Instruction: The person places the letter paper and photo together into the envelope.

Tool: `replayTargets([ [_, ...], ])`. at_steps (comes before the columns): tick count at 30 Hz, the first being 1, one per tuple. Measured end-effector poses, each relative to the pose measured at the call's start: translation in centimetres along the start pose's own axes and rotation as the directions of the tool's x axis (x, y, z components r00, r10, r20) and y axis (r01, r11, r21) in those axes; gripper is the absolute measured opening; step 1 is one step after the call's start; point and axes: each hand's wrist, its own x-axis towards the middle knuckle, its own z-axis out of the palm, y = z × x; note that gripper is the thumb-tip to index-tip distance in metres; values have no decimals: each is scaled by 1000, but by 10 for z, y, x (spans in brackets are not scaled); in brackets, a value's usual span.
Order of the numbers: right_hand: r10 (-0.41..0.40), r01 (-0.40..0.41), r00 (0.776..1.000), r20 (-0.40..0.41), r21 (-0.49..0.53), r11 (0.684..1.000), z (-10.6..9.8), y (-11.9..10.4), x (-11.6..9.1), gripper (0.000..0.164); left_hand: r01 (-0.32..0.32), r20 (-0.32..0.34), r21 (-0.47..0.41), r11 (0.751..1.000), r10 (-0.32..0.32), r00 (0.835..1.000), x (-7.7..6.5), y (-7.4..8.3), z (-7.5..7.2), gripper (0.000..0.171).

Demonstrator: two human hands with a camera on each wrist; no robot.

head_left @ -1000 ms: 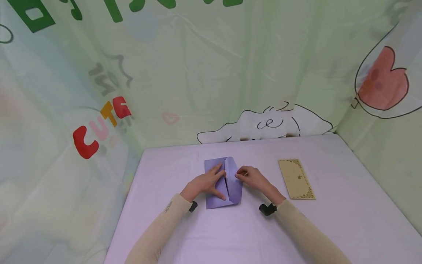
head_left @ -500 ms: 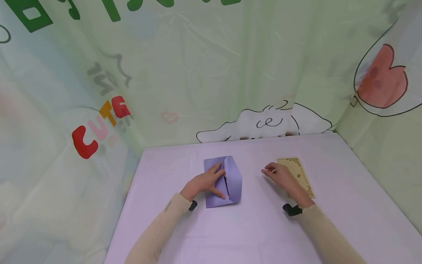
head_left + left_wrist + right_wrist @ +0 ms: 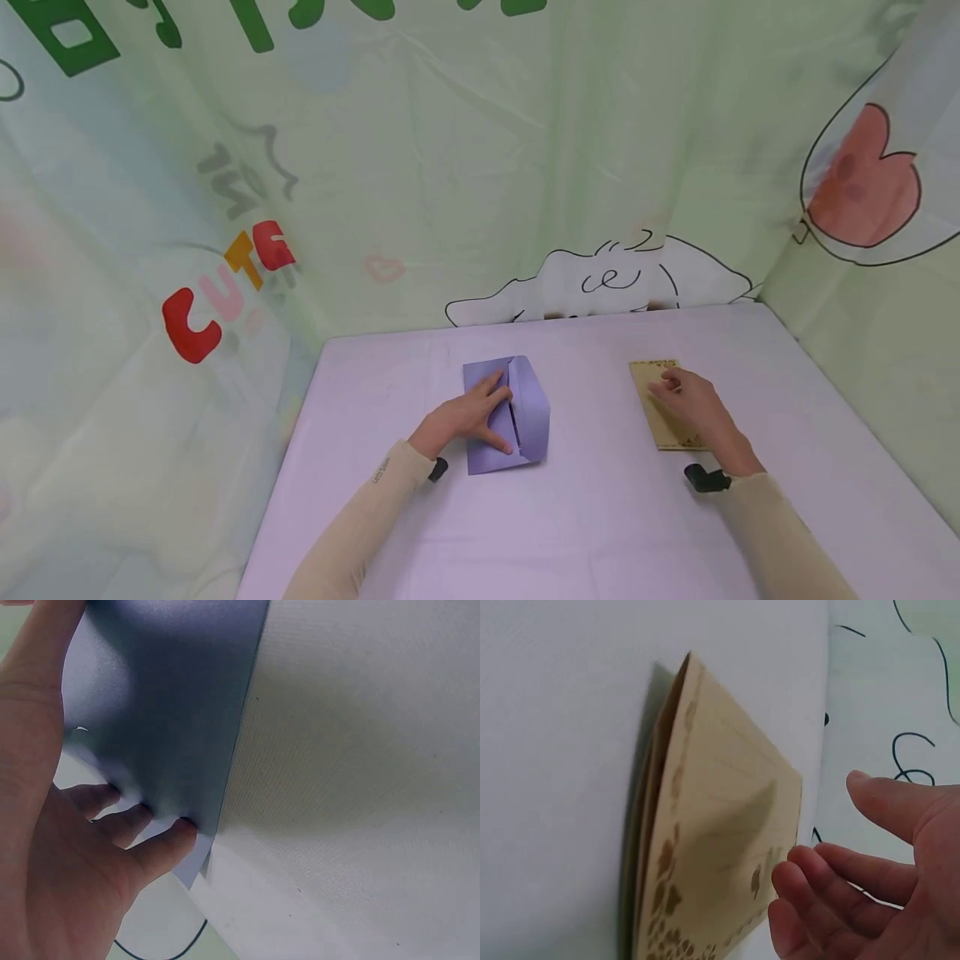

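A purple envelope (image 3: 535,417) lies on the table with its flap side up and the flap opened out to the right. My left hand (image 3: 468,417) rests on its left part, fingers and thumb spread; in the left wrist view the fingertips touch the envelope (image 3: 180,697) near its edge. To the right, a folded tan sheet of letter paper (image 3: 660,425) has a brown leaf pattern along its border. Over its right side hovers my right hand (image 3: 697,408), fingers loosely bent and holding nothing. The right wrist view shows layered folds along the paper's (image 3: 720,802) side.
A pale lilac cloth covers the table (image 3: 555,533). Behind it hangs a light green curtain (image 3: 480,183) with cartoon drawings and coloured letters. Both forearms wear beige sleeves, with a black wrist camera (image 3: 707,478) on the right one.
My right hand has left the envelope's flap and moved right, and is now over the tan letter paper. The left hand has stayed on the envelope.
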Motion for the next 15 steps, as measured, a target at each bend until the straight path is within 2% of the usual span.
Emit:
replayTargets([
  [3, 16, -18, 999, -45, -38, 999, -2, 7, -4, 65, -1, 0, 3, 1000, 1, 1000, 0, 0, 0, 84],
  [8, 55, -83, 990, -133, -209, 974, 1, 14, -13, 68, 2, 1, 4, 1000, -2, 1000, 0, 0, 0, 83],
  [10, 78, -112, 988, -136, -264, 958, 4, 15, -16, 70, 0, 1, 4, 1000, 0, 1000, 0, -1, 0, 83],
  [15, 87, -123, 987, -133, -291, 949, 11, 14, -22, 61, -7, -2, 2, 1000, 7, 1000, 0, -1, 1, 83],
])
